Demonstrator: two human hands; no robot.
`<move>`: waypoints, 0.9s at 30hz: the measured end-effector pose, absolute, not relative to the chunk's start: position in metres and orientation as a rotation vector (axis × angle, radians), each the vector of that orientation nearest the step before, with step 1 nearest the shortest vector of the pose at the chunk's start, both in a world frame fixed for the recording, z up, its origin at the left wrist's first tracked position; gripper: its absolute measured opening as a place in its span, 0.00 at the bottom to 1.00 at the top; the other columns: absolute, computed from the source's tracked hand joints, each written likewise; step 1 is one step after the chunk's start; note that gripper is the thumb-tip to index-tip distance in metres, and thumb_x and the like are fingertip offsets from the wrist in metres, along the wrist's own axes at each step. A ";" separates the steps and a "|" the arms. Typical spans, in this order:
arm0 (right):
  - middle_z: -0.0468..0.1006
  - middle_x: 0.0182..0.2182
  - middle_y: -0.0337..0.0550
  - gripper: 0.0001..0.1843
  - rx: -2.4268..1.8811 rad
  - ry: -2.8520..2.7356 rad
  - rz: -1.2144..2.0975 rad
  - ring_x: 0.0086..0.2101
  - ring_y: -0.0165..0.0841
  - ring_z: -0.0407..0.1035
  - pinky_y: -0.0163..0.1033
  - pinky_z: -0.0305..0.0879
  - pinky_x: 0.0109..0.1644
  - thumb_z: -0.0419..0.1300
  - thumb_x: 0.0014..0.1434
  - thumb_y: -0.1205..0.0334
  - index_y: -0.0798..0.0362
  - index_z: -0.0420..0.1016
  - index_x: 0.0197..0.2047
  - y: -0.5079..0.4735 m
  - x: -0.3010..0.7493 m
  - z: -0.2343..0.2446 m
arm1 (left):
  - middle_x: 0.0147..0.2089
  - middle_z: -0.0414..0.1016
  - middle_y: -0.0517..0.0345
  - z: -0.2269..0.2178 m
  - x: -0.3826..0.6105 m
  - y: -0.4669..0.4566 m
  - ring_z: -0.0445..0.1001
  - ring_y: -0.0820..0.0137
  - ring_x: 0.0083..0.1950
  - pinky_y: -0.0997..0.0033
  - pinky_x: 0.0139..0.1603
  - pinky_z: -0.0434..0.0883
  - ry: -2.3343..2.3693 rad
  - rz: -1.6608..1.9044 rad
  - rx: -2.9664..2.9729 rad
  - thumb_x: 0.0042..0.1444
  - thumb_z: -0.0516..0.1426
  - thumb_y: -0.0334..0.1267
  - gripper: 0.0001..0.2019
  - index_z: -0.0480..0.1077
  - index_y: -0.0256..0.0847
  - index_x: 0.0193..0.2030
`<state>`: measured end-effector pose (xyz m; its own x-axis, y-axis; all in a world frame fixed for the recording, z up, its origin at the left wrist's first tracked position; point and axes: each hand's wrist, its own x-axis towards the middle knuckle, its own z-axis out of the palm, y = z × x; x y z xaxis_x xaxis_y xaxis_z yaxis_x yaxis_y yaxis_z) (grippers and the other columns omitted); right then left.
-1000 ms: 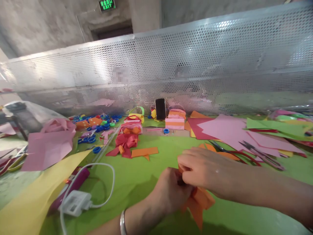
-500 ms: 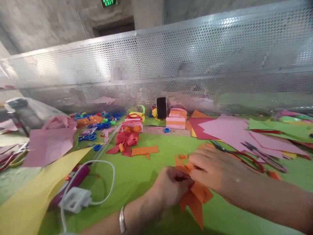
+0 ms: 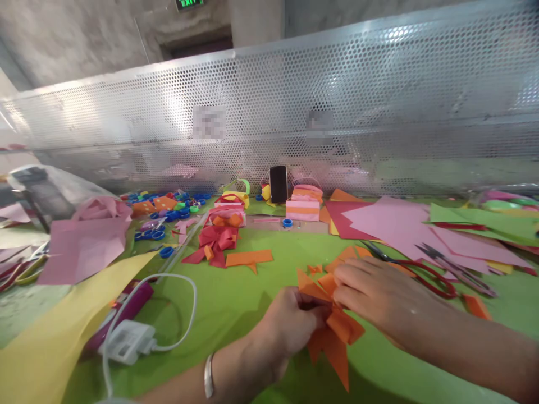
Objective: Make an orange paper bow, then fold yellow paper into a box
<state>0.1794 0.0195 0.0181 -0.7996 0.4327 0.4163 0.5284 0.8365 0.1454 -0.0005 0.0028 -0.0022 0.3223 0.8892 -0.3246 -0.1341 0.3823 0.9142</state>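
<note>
Pinching the middle of the orange paper bow (image 3: 337,339) with my left hand (image 3: 290,325), fingers curled tight together on its waist, low over the green table cover (image 3: 236,306) right in front of me. Right hand (image 3: 379,297) lies over the bow's right side, fingers side by side, tips at the centre. The thumb is hidden, so I can't tell whether it clamps or only presses. Status as I read it: shaping is mostly done. Pointed folds fan out at upper left, one loop shows below my right fingers, and tails hang toward me with angled ends. The centre doesn't look fixed: no band visible around the waist, only my fingers hold it together. Probably left: bind the middle and even out the loops. For reference, a finished red bow (image 3: 214,241) sits further back on the cover, with a loose orange strip (image 3: 249,258) just beside it, untouched. Red-handled scissors (image 3: 421,272) lie near my right hand, not touching it. Pink box (image 3: 301,209) and phone (image 3: 278,184) stand well back by the perforated screen (image 3: 379,112).
</note>
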 end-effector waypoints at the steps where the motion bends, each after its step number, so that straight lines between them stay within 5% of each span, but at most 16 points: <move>1: 0.66 0.28 0.41 0.14 -0.721 -2.654 -0.350 0.30 0.34 0.56 0.39 0.48 0.34 0.49 0.57 0.80 0.54 0.67 0.28 0.020 0.180 0.018 | 0.22 0.74 0.60 -0.001 0.000 0.002 0.66 0.73 0.26 0.73 0.32 0.61 1.011 0.814 0.909 0.35 0.60 0.33 0.04 0.77 0.37 0.20; 12: 0.67 0.29 0.40 0.14 -0.635 -2.588 -0.452 0.31 0.34 0.57 0.40 0.49 0.34 0.49 0.63 0.75 0.53 0.66 0.28 0.025 0.175 0.023 | 0.27 0.73 0.57 0.001 -0.004 -0.002 0.70 0.70 0.31 0.71 0.40 0.65 0.790 0.891 0.606 0.39 0.68 0.42 0.14 0.73 0.35 0.28; 16: 0.67 0.28 0.38 0.13 -0.576 -2.591 -0.524 0.30 0.35 0.56 0.42 0.48 0.34 0.49 0.64 0.73 0.52 0.65 0.29 0.027 0.171 0.024 | 0.31 0.76 0.56 -0.001 -0.008 0.000 0.73 0.67 0.37 0.74 0.39 0.65 0.754 0.818 0.489 0.39 0.65 0.37 0.11 0.73 0.37 0.31; 21: 0.69 0.28 0.38 0.19 -0.586 -2.563 -0.526 0.30 0.33 0.60 0.41 0.50 0.34 0.44 0.68 0.71 0.52 0.68 0.28 0.017 0.169 0.040 | 0.31 0.77 0.57 0.004 -0.010 0.005 0.69 0.73 0.32 0.77 0.35 0.64 0.681 0.780 0.558 0.31 0.60 0.30 0.11 0.74 0.36 0.27; 27: 0.73 0.29 0.39 0.20 -0.536 -2.489 -0.608 0.31 0.32 0.64 0.42 0.55 0.37 0.44 0.68 0.70 0.51 0.73 0.32 0.015 0.170 0.041 | 0.31 0.76 0.55 0.004 -0.005 0.003 0.72 0.69 0.37 0.75 0.42 0.67 0.603 0.928 0.545 0.35 0.68 0.38 0.13 0.74 0.35 0.28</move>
<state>0.1696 0.0152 0.0412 -0.7877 0.2473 0.5643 0.4796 0.8209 0.3098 -0.0052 0.0032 0.0036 0.4614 0.8544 -0.2391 -0.5653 0.4908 0.6630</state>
